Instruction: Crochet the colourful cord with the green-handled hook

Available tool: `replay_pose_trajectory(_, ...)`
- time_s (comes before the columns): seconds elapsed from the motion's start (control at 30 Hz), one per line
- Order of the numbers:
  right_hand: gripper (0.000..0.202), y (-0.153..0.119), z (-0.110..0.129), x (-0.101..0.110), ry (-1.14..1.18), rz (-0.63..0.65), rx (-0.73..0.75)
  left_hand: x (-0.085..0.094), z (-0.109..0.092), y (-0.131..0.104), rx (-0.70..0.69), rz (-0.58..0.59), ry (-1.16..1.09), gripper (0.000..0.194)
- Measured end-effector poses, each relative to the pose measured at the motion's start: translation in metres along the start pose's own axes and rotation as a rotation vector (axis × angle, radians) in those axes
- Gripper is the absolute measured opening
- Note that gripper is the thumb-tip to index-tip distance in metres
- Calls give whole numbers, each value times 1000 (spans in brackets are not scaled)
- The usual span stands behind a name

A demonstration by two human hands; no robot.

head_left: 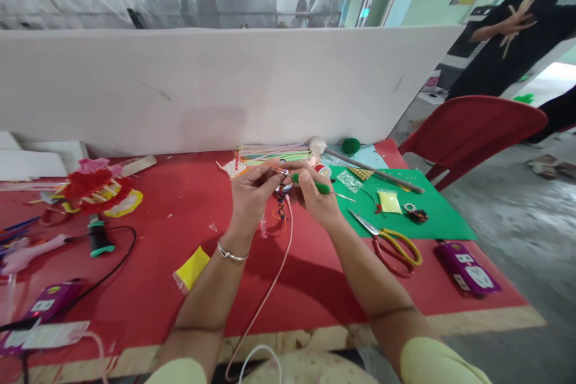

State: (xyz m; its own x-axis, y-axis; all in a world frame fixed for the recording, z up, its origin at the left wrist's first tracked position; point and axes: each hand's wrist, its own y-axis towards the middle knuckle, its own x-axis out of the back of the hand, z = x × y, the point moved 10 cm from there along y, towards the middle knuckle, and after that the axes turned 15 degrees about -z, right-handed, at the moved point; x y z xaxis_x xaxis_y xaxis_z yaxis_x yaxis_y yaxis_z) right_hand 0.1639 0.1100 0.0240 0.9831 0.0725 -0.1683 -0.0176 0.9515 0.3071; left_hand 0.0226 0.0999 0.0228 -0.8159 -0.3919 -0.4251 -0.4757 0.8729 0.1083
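Note:
Both hands meet above the middle of the red table. My right hand (315, 192) is closed around a green-handled crochet hook (323, 188), whose thin metal shaft sticks out to the right. My left hand (252, 191) pinches a small piece whose details are too small to make out. Between the hands hangs a small dark-and-white bundle (283, 188), with orange and dark strands dangling below. A pink cord (279, 270) runs from it down to the table's front edge.
Scissors (387, 243) lie right on a green sheet (443, 222), with a yellow packet (389, 202) and a grey rod (382, 173). A purple box (468, 268) sits far right. Left are a yellow packet (192, 269) and a glue gun (36, 255). A white panel (202, 90) stands behind.

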Motion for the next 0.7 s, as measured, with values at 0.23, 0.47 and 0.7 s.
replay_pose_trajectory(0.23, 51, -4, 11, 1, 20, -51, 91, -2, 4, 3, 122, -21, -142, 40)
replay_pose_trajectory(0.47, 44, -5, 21, 10, -156, -142, 267, 6, -10, 4, -114, -56, 28, 40)
replay_pose_trajectory(0.7, 49, -1, 17, 8, -195, -60, 281, 5, -12, 7, -102, -4, 153, 33)
